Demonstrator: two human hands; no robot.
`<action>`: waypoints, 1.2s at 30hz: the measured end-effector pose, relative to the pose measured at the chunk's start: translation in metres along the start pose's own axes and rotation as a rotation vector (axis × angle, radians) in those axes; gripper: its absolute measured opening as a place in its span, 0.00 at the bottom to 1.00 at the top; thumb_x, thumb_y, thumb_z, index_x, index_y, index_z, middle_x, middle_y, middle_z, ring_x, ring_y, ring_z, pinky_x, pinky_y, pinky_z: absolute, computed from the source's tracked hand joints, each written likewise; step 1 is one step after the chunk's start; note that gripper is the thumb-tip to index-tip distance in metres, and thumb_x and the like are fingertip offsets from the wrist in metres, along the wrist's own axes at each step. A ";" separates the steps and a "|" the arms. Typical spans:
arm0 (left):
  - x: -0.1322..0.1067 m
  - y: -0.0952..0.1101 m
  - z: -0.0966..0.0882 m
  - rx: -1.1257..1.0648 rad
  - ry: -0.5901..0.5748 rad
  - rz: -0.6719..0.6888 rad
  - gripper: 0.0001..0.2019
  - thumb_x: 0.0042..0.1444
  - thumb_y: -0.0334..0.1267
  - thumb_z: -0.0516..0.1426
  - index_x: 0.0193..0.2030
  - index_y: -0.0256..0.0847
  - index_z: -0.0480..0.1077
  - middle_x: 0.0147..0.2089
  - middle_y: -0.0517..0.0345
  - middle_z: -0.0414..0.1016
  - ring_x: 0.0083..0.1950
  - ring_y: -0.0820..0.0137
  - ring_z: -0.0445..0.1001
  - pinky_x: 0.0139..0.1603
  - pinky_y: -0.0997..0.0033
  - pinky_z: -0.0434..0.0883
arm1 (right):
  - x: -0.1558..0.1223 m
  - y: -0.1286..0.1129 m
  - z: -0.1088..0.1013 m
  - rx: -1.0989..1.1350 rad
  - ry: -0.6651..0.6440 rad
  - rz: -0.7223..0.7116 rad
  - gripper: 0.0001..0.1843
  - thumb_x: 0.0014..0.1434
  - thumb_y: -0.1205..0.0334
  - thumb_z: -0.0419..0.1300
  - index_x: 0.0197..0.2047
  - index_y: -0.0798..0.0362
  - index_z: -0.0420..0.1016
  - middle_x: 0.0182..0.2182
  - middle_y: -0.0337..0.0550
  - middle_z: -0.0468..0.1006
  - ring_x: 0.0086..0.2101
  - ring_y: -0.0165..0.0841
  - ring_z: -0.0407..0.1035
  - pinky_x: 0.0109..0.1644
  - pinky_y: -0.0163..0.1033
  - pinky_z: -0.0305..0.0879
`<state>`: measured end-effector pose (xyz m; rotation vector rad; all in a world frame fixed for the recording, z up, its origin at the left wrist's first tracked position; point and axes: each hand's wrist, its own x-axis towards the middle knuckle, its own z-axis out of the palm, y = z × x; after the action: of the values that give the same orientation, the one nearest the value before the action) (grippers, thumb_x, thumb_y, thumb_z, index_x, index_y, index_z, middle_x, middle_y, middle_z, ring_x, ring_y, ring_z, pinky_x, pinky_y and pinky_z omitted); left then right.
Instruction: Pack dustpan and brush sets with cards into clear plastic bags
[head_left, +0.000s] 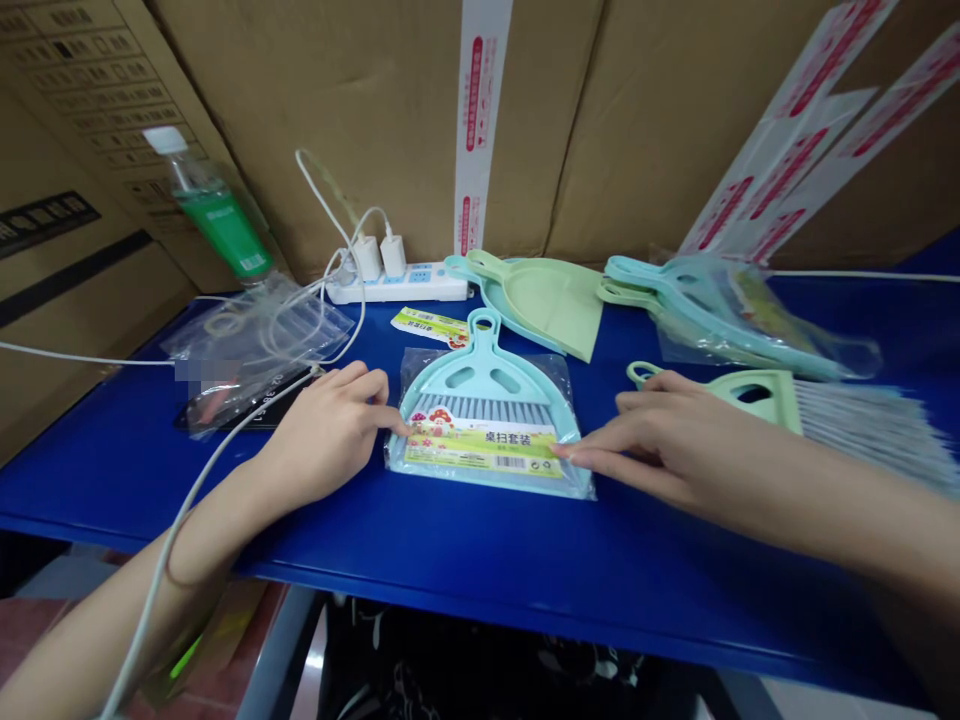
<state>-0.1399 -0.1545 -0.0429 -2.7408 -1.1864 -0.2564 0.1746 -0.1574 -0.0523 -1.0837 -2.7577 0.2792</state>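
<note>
A light-blue dustpan and brush set (484, 375) lies flat in a clear plastic bag at the middle of the table, handle pointing away. Across its lower part runs a yellow-green paper label (480, 442) with mushrooms and a barcode. At the bag's left edge is my left hand (334, 425), its fingers curled and the index fingertip on the label's end. My right hand (667, 440) is closed, with thumb and index finger together at the label's right end. Under and behind my right wrist lies a green hand brush (757, 400) with grey bristles, partly covered.
Behind lie a green dustpan (551, 295) on a blue one, a loose label (429, 325), and another bagged set (750, 310). A power strip (409, 285) with chargers, a green bottle (221, 225), crumpled plastic (262, 325) and a phone (255, 400) stand left. A white cable (176, 520) crosses my left forearm.
</note>
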 end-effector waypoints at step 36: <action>0.006 0.008 0.012 -0.492 -0.050 -0.161 0.03 0.58 0.32 0.47 0.34 0.43 0.55 0.21 0.72 0.55 0.20 0.78 0.57 0.24 0.77 0.54 | 0.016 -0.018 0.016 0.165 -0.047 0.318 0.12 0.54 0.70 0.50 0.28 0.46 0.49 0.17 0.30 0.61 0.19 0.28 0.55 0.23 0.35 0.50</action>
<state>-0.1289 -0.1529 -0.0540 -3.0706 -1.5363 -0.5712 0.1474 -0.1609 -0.0624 -1.4827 -2.5363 0.5687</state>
